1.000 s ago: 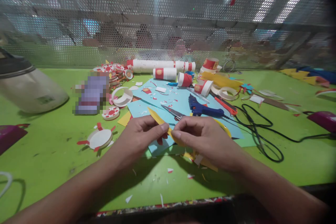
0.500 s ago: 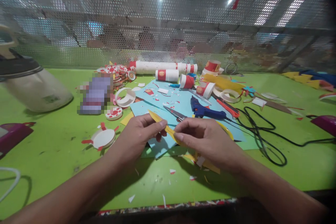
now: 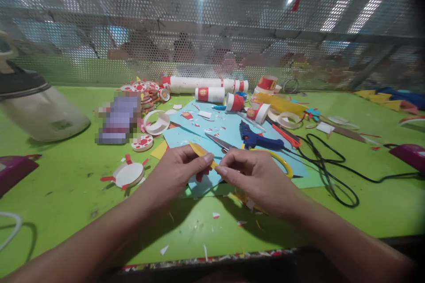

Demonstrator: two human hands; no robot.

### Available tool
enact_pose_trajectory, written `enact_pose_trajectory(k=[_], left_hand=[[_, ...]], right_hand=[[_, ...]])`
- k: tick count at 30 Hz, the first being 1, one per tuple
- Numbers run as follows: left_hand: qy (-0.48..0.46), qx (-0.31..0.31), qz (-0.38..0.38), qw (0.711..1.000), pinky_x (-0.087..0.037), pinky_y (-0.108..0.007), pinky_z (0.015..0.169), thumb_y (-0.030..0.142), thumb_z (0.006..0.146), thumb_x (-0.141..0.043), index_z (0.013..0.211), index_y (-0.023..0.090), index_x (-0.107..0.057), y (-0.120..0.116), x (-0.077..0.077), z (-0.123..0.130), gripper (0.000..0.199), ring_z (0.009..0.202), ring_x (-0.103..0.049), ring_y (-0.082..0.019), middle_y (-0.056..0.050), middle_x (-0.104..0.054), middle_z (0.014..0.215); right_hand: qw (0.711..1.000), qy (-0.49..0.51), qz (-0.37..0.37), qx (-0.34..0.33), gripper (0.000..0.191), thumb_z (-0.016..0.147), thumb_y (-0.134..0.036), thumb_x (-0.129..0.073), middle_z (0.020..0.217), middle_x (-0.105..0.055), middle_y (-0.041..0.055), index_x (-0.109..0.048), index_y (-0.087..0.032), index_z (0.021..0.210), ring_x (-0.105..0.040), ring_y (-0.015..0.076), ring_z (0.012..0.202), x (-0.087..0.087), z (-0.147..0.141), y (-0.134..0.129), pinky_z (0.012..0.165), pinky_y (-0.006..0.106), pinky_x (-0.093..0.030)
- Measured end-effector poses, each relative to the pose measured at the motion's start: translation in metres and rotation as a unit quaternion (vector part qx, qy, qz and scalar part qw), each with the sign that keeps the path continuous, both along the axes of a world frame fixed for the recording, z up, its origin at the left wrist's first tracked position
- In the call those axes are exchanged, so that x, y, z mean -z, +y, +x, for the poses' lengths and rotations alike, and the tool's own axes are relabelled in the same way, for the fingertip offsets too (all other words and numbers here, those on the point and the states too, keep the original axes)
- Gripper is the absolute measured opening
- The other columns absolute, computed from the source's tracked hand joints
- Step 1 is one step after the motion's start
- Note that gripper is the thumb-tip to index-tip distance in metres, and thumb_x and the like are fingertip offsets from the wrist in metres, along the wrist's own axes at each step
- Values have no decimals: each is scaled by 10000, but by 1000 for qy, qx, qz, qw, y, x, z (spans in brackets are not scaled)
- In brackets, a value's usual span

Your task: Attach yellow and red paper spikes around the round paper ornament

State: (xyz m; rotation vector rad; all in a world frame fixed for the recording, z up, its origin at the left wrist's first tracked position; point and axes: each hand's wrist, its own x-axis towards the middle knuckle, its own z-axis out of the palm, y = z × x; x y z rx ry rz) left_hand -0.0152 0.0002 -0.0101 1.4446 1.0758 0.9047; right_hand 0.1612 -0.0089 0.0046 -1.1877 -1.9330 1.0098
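A narrow strip of yellow paper (image 3: 199, 150) is pinched between my left hand (image 3: 177, 168) and my right hand (image 3: 257, 174). Left thumb and fingers press on its middle, while the right fingertips grip its lower right end. Beneath both hands lie sheets of light blue paper (image 3: 186, 119) scattered with small scraps. Scissors (image 3: 219, 142) with yellow handles rest just beyond my right hand, partly hidden by it. A blue glue gun (image 3: 260, 139) lies behind that hand.
Paper cups (image 3: 210, 94) and a long white tube (image 3: 195, 85) lie at the back. A phone-like blurred object (image 3: 119, 119), a paper disc with red tabs (image 3: 129, 174) and a large jug (image 3: 43, 112) are on the left. Black cable (image 3: 323, 163) loops at right.
The yellow strip looks narrower between my fingers, and my right fingertips have moved slightly left, closer to my left thumb. The whole view has shifted a little.
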Motion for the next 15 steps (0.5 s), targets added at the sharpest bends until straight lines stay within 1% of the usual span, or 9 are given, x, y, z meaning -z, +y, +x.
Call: enact_pose_trajectory(k=[3,6,8,12,15], left_hand=[[-7,-3,-2,1000,-335,-262,586,388,801,-595,665,153,-567,1,2,-2,273,590,-433,-109,22,-516,606],[-9,-3,-2,1000,-330,-258,591,397,811,-585,670,155,-570,2,2,-3,280,591,-437,-104,25,-519,606],[-8,2,1,1000,-322,-254,580,388,813,-585,670,158,-575,1,2,-3,271,580,-430,-101,30,-509,590],[-18,21,8,1000,-323,-248,569,357,811,-596,674,165,-582,0,0,-1,237,579,-421,-102,39,-491,582],[-22,20,4,1000,-327,-245,564,351,797,-614,667,162,-583,-2,-2,1,232,575,-423,-101,37,-499,585]], right_hand=[[1000,-3,8,5,164,820,-206,-567,616,-555,-19,-608,-134,678,-450,82,572,0,0,0,526,211,-356],[1000,20,-23,-2,120,810,-232,-588,669,-586,-5,-633,-130,767,-485,88,594,1,0,0,533,212,-376],[998,39,-36,-14,135,811,-257,-593,691,-599,0,-639,-131,803,-499,92,607,1,0,-1,537,213,-384],[998,58,-26,-10,167,827,-244,-568,654,-584,-8,-625,-135,714,-482,90,612,0,0,-2,555,215,-380],[998,51,-28,3,164,817,-220,-572,632,-568,-12,-622,-132,688,-467,91,604,0,-1,-2,555,219,-374]])
